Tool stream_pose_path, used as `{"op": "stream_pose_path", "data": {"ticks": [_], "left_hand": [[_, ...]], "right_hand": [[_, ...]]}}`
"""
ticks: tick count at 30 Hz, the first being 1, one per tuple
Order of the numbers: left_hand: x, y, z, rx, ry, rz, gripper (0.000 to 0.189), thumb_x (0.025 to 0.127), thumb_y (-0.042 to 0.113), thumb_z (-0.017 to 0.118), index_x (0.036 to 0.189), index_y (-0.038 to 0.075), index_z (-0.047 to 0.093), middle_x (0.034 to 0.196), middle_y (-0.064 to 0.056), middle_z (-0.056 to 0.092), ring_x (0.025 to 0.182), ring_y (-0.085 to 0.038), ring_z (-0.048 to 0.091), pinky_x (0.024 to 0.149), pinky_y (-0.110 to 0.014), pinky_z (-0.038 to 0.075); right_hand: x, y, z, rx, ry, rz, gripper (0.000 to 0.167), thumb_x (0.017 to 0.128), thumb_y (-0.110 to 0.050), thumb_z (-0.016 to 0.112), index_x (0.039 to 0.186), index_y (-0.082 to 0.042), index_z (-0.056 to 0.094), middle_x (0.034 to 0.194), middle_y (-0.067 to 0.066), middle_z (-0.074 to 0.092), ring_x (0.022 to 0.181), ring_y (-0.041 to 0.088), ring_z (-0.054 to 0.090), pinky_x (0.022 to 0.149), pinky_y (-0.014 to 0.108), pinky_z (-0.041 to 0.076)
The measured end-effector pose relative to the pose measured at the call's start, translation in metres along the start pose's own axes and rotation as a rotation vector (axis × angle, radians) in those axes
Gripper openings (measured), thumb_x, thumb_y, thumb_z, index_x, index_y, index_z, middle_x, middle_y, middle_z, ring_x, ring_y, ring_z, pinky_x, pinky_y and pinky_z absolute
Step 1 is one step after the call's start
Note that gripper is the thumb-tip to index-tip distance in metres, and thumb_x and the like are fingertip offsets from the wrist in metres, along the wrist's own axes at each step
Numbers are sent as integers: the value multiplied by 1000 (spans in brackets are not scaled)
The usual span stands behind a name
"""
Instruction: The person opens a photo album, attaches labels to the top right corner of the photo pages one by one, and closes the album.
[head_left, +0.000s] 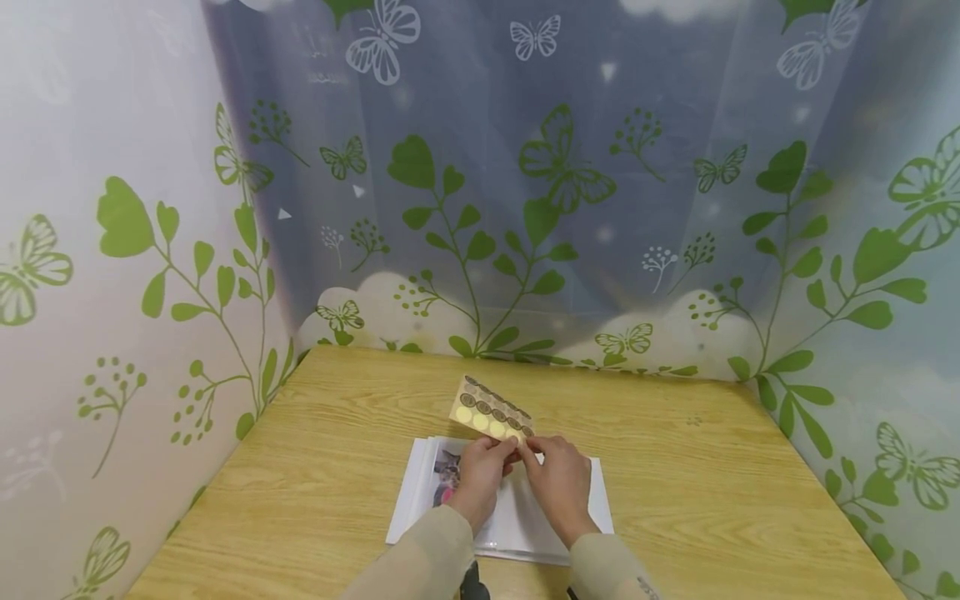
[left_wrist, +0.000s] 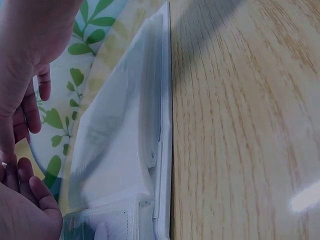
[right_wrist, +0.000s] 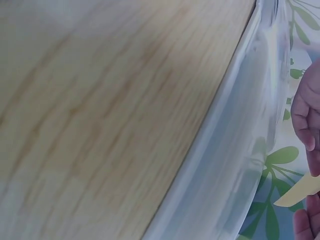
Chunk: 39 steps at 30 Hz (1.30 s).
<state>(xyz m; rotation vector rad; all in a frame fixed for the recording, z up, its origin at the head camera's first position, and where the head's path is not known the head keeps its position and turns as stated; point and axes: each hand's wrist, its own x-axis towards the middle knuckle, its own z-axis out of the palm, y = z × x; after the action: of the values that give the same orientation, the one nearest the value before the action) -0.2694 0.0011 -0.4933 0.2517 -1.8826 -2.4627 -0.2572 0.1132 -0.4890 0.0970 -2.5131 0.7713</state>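
Both hands meet over an open photo album (head_left: 521,517) with white pages and clear sleeves. Between thumb and fingers, my left hand (head_left: 478,477) pinches the near edge of a sheet of round stickers (head_left: 491,410). Right beside it, my right hand (head_left: 561,483) grips the sheet's near right corner with its fingertips. Dark brown printed circles fill rows on the tan sheet, and one row shows pale yellow circles. A yellowish bit of the sheet (right_wrist: 299,192) shows at the fingers in the right wrist view. The fingertips hide the sheet's corner.
A photo (head_left: 447,475) with a pink patch shows on the album's left page, partly behind the left hand. The album lies on a wood-grain table (head_left: 720,483). Curtains (head_left: 480,192) with green leaves and butterflies enclose the table at the back and both sides.
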Motion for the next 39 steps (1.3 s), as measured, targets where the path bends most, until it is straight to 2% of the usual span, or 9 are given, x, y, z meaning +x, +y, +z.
{"op": "stream_pose_path", "data": {"ticks": [7, 12, 17, 21, 29, 35, 37, 39], "left_hand": [[0, -1, 0, 33, -2, -7, 22, 94, 13, 67, 101, -8, 68, 84, -10, 74, 75, -12, 67, 71, -31, 53], [0, -1, 0, 45, -13, -2, 22, 94, 13, 67, 101, -8, 67, 84, -10, 74, 76, -13, 67, 67, -27, 50], [-1, 0, -1, 69, -17, 12, 21, 93, 14, 68, 100, -6, 67, 82, -8, 73, 78, -15, 67, 72, -32, 51], [-2, 1, -1, 82, -17, 18, 21, 92, 14, 69, 98, -6, 67, 80, -7, 72, 77, -16, 67, 75, -36, 52], [-2, 0, -1, 95, -21, 22, 16, 92, 11, 68, 95, -5, 68, 86, -17, 73, 76, -15, 67, 74, -37, 52], [-1, 1, -3, 85, -27, 40, 18, 92, 9, 67, 97, -7, 67, 83, -12, 72, 76, -14, 66, 75, -36, 52], [-3, 4, -3, 80, -35, 50, 19, 92, 7, 66, 98, -11, 66, 83, -12, 72, 76, -16, 65, 73, -34, 51], [-12, 15, -3, 81, -40, 57, 19, 92, 4, 64, 99, -13, 65, 82, -14, 71, 76, -17, 65, 70, -31, 50]], "right_hand": [[2, -1, -1, 47, -31, 60, 17, 88, -29, 74, 94, -14, 79, 86, 2, 74, 79, 21, 68, 72, 48, 48], [3, -3, -2, 127, -90, 175, 19, 90, -31, 71, 95, -15, 80, 85, -3, 74, 79, 20, 68, 72, 45, 50], [4, -5, -3, 173, -121, 255, 19, 90, -29, 70, 96, -14, 79, 85, -3, 74, 78, 18, 67, 68, 40, 51], [3, -6, -3, 169, -112, 261, 17, 89, -26, 69, 94, -13, 79, 86, -1, 75, 79, 20, 68, 66, 40, 51], [4, -5, -3, 162, -110, 262, 17, 90, -22, 66, 92, -11, 79, 84, 1, 74, 68, 16, 62, 60, 38, 48], [4, -2, -2, 182, -134, 256, 19, 91, -27, 67, 94, -12, 79, 86, 0, 74, 73, 16, 64, 63, 37, 50], [4, -1, -3, 199, -147, 255, 21, 91, -31, 69, 94, -13, 79, 87, -1, 75, 77, 17, 66, 65, 37, 51], [3, -1, -4, 205, -157, 256, 22, 90, -34, 71, 94, -14, 79, 87, -2, 75, 78, 16, 67, 66, 36, 51]]}}
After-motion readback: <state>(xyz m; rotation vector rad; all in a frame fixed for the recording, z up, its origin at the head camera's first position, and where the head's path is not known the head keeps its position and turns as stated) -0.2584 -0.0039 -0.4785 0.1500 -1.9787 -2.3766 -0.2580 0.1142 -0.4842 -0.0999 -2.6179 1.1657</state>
